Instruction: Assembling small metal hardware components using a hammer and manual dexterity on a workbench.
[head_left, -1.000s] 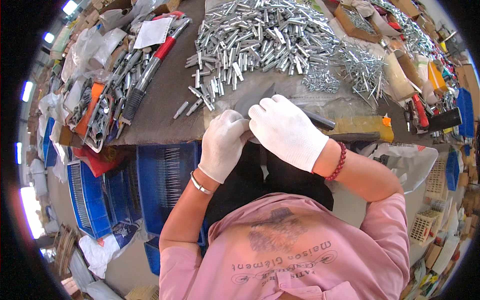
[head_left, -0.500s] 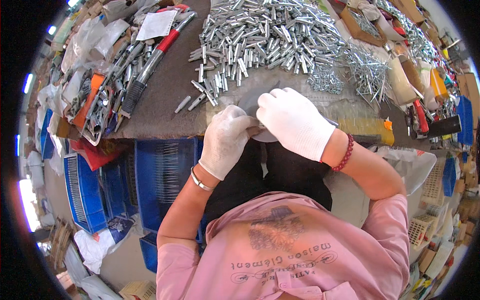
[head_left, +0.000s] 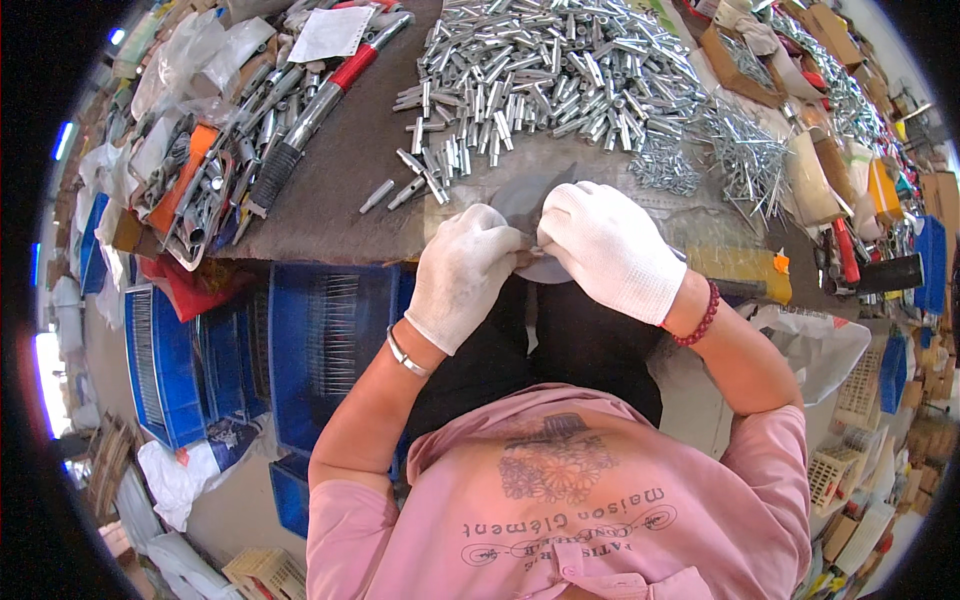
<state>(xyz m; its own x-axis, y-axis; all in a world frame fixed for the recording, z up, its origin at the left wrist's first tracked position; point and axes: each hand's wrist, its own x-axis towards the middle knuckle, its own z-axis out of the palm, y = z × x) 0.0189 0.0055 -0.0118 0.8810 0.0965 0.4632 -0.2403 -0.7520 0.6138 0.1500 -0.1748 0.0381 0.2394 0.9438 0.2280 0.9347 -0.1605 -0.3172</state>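
My left hand (head_left: 468,272), in a white knit glove with a greyed palm side, is closed, thumb and fingertips pinched together. My right hand (head_left: 612,245), in a cleaner white glove, is closed too, its fingertips meeting the left ones. What they pinch is small and hidden by the gloves. Both are over a grey round disc (head_left: 517,203) at the table's near edge. Beyond them lies a large heap of short silver metal tubes (head_left: 560,80), with several loose tubes (head_left: 420,180) to the left. Small metal pieces (head_left: 665,170) and long thin pins (head_left: 750,155) are piled on the right.
Hand tools, with a red-banded metal bar (head_left: 325,100), crowd the table's left. On the right are an open carton (head_left: 740,65), yellow tape (head_left: 735,270) and a red-handled tool (head_left: 846,250). Blue bins (head_left: 285,380) holding thin rods stand below the table edge at left.
The view has shifted slightly, moving the table's contents rightward in the picture. My hands stay together over the disc; the right fingers have turned downward toward the left fingertips.
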